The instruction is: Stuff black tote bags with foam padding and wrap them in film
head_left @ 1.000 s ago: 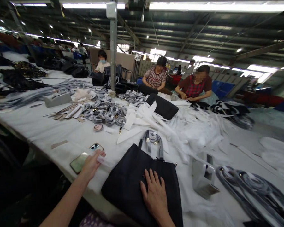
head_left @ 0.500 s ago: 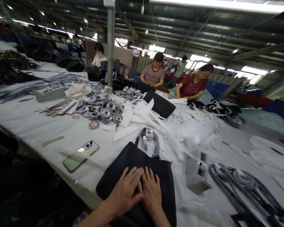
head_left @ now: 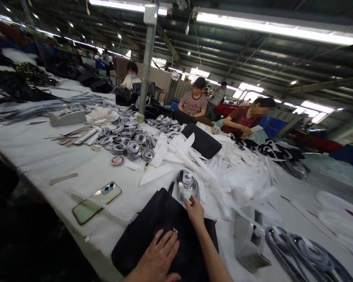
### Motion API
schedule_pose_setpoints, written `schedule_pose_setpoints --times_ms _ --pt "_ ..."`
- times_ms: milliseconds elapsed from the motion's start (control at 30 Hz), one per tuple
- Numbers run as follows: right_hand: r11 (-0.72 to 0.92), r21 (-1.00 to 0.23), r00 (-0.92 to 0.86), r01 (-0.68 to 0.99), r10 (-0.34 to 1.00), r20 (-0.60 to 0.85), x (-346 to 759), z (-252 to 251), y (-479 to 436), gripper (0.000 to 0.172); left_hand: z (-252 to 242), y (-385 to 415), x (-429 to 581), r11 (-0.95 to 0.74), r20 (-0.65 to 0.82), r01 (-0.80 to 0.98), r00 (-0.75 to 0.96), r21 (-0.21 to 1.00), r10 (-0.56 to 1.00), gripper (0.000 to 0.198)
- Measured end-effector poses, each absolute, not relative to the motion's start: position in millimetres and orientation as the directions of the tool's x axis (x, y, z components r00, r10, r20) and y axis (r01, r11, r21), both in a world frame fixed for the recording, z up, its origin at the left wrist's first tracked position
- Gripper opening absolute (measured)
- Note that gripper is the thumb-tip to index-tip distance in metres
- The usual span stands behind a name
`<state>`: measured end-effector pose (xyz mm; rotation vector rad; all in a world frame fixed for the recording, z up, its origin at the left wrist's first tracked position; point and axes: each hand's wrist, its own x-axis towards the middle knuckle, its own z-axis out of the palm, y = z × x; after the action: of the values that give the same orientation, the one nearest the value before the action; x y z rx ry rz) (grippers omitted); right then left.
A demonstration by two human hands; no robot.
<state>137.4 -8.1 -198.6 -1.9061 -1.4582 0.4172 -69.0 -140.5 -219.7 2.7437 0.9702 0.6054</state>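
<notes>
A black handbag [head_left: 150, 223] lies on the white-covered table right in front of me, with a small gold clasp [head_left: 174, 231] on its face. My left hand [head_left: 160, 254] rests flat on the bag's front, fingers stretched out just beside the clasp. At the bag's top edge, the fingers of my right hand [head_left: 195, 212] curl at the base of the wrapped handle [head_left: 181, 190], partly hiding it. Beyond that edge sits a coiled, plastic-wrapped strap [head_left: 189, 180] with gold hardware.
Left of the bag lies a phone [head_left: 97, 203]. A grey tape dispenser [head_left: 248, 239] and wrapped straps [head_left: 308, 250] are on the right. Coiled straps [head_left: 132, 149], white strips [head_left: 164, 156] and another black bag [head_left: 201, 141] lie farther back. Several people sit or stand across the table.
Both hands lay side by side on the bag. My right hand has moved forward to the handle; the left has shifted slightly back, and the gold clasp now shows.
</notes>
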Motion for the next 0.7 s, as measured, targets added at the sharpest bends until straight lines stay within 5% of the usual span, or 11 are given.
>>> schedule_pose_setpoints --times_ms 133,300,700 --pt "-0.18 -0.744 0.245 0.643 0.969 -0.022 141 -203 35 0.038 -230 -132 -66 -0.806 0.396 0.568 0.71 0.166 0.582 0.074" --pt "-0.161 -0.844 0.161 0.511 0.983 -0.09 141 -191 24 0.041 -236 -127 -62 -0.806 0.474 0.588 0.692 0.067 0.544 0.065" --pt "-0.045 -0.995 0.311 0.09 0.95 -0.015 115 -149 -65 0.042 -216 -136 -70 -0.77 0.275 0.536 0.726 0.346 0.63 0.074"
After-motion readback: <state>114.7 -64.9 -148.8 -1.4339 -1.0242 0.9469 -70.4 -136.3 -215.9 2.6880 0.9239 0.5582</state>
